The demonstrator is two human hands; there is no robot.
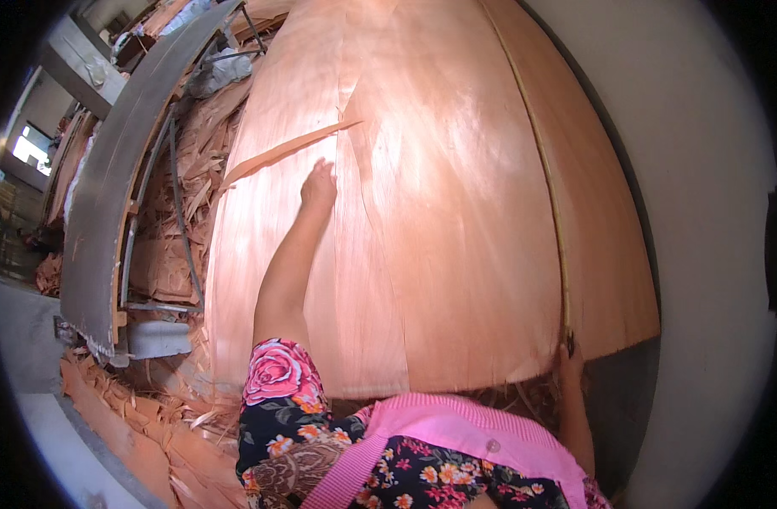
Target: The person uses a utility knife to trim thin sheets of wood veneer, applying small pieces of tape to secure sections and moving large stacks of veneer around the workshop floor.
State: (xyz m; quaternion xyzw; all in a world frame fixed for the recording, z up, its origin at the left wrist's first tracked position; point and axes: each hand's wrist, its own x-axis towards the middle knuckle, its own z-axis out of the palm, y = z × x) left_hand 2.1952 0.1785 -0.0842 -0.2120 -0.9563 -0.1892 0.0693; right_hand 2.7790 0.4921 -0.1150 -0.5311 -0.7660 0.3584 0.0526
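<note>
Large, thin, pinkish-tan wood veneer sheets are spread out before me. My left hand is over their left part, fingers reaching forward and partly apart, with nothing visible in them. Just beyond it, a narrow veneer strip lies slantwise, its tip near a lengthwise seam. A long thin wooden stick runs down the right part of the sheets. At the stick's near end, by the front edge, my right hand is closed around a small dark object, whose kind I cannot make out.
A long dark board on a metal frame stands to the left. Veneer scraps are heaped under and beside it, and more scraps lie at the lower left. A pale wall or surface borders the right side.
</note>
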